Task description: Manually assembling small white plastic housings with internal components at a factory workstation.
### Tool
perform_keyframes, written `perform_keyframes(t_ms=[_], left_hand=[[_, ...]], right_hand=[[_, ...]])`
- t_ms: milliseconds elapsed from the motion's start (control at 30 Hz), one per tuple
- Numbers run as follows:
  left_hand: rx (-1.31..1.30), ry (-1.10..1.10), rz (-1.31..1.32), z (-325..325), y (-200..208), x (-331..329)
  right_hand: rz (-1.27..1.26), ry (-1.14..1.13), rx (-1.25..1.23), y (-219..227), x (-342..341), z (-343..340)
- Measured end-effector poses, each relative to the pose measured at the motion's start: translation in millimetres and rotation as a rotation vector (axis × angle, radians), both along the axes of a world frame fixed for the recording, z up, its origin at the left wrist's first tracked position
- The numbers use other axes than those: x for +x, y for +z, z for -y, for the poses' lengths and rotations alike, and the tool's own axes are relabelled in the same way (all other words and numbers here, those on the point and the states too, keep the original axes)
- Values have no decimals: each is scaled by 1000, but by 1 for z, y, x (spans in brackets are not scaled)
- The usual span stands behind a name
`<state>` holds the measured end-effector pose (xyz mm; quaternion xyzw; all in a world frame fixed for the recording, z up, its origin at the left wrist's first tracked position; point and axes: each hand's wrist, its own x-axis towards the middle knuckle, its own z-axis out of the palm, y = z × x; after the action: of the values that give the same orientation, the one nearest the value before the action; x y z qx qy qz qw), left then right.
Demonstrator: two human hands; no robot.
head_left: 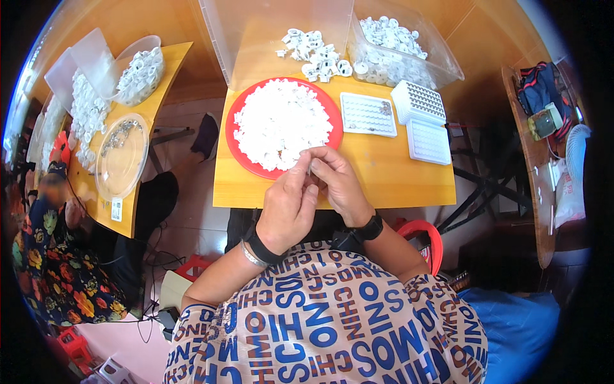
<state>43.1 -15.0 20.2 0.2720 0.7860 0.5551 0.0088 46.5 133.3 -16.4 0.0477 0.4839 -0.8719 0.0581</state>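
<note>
Over the near rim of a round red tray [231,142], my left hand [288,206] and my right hand [340,184] meet with their fingertips together. Both are closed, thumbs and fingers pinched around something small that the fingers mostly hide. Small white plastic parts [281,121] lie heaped in the red tray. To the right of the tray rests a flat white grid tray [368,115] with a few small metal-looking pieces at its far right corner. Another white grid tray [428,142] leans by a stack of trays [417,102] holding rows of dark pieces.
White round fittings [314,54] lie loose at the back of the yellow table [256,197]. A clear bin [441,73] of similar fittings stands back right. At left, another person [64,256] sits at a second table [125,221] with white parts and a clear round lid [121,168].
</note>
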Motion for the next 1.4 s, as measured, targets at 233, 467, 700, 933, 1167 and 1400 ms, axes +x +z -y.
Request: perform_keyframes(t_ms=[233, 467, 700, 933, 1167, 1400], left_hand=[[-118, 11, -282, -2, 7, 4], [-163, 3, -326, 0, 13, 7], [-112, 4, -224, -3, 17, 10], [16, -5, -170, -16, 29, 13], [10, 14, -310, -18, 28, 12], [30, 10, -150, -11, 33, 6]], right_hand=[[2, 41, -120, 7, 4, -2], [-59, 67, -193, 0, 3, -2], [-213, -166, 276, 21, 10, 10], [-350, -394, 449, 20, 18, 18], [-369, -405, 401, 22, 19, 21], [-278, -393, 436, 24, 19, 17]])
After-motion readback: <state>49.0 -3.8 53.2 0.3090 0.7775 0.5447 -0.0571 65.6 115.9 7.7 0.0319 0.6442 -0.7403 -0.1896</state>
